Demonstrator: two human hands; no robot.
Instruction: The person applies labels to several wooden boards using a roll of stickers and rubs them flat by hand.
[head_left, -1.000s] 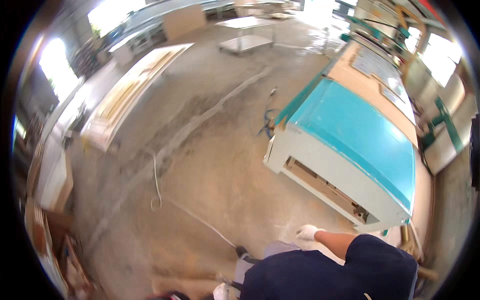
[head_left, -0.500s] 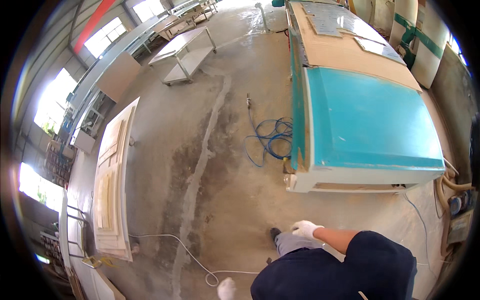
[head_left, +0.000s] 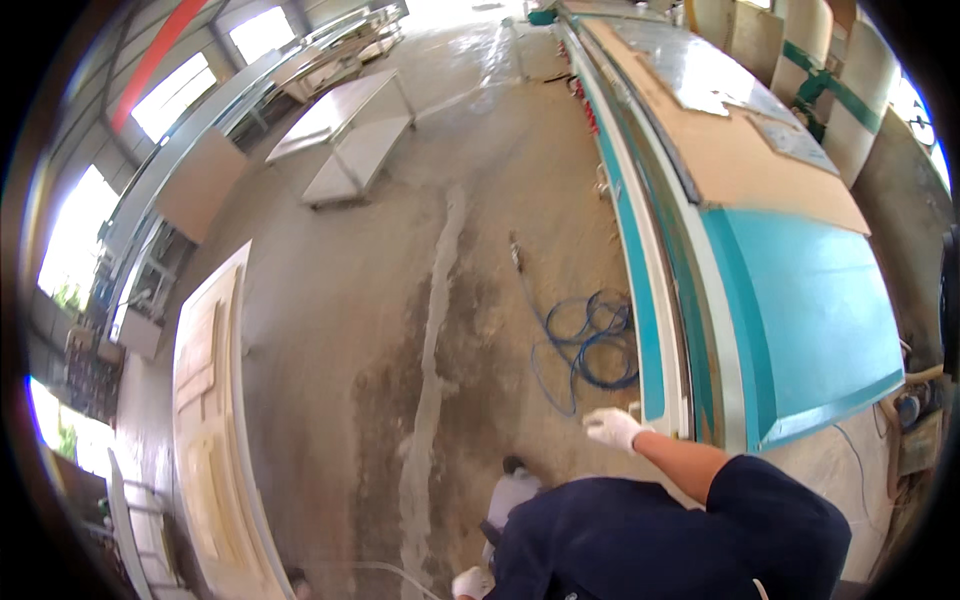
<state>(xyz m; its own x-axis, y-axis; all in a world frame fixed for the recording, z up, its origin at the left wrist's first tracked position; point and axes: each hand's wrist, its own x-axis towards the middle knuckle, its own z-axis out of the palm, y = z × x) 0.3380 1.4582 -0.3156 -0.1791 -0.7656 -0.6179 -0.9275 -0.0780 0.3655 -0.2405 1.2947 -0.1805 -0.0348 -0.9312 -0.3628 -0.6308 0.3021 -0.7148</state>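
Note:
My right hand (head_left: 612, 430), in a white glove, hangs in front of my body with its fingers loosely stretched and nothing visible in them. It is nearest to the front corner of a long machine with a turquoise cover (head_left: 820, 310), and below a coiled blue hose (head_left: 605, 350) on the floor. A metal fitting (head_left: 516, 254) ends the hose. Low in the picture, my left hand (head_left: 468, 582), also white-gloved, hangs beside my leg. Its fingers are too small and partly cut off to read. Neither hand visibly touches anything.
Pale flat panels (head_left: 208, 440) lie stacked on the left. A white two-tier cart (head_left: 350, 150) stands farther off. Brown board and sheets (head_left: 780, 190) rest on the machine. A pale cable (head_left: 385, 568) crosses the concrete floor (head_left: 330, 330), which has a light patched strip.
My view has shifted, bringing the machine's long left side into sight. My right hand has swung forward, toward the machine's corner and the hose. My left hand has come nearer my leg.

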